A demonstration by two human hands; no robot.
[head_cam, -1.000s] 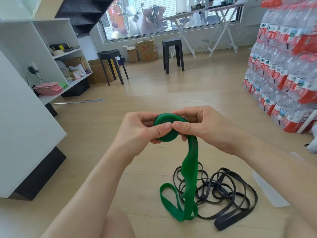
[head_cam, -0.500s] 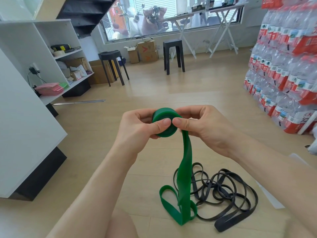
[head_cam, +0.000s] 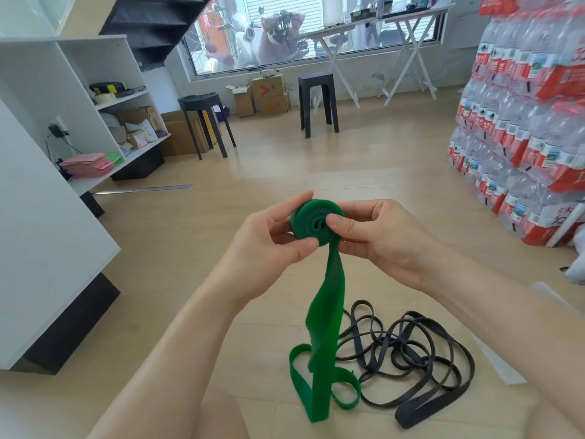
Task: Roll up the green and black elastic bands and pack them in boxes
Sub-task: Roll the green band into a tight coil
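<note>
Between both hands, held above the floor, is a green elastic band (head_cam: 316, 221) wound partly into a tight roll. My left hand (head_cam: 269, 245) grips the roll from the left side, thumb below it. My right hand (head_cam: 376, 239) grips it from the right, thumb pressed on the spiral face. The unrolled green tail (head_cam: 326, 327) hangs down twisted and ends in a loop on the floor. Several black elastic bands (head_cam: 408, 353) lie in a tangled heap on the floor, right of the green tail.
A white shelf unit (head_cam: 47, 191) stands at the left. Stacked packs of bottled water (head_cam: 525, 122) fill the right side. Two black stools (head_cam: 318, 103) and cardboard boxes (head_cam: 269, 95) stand by the far window. A white sheet (head_cam: 493, 359) lies beside the black bands.
The roll has turned in my hands so its spiral face now shows. More of the green band is wound on and the floor loop has been drawn up shorter.
</note>
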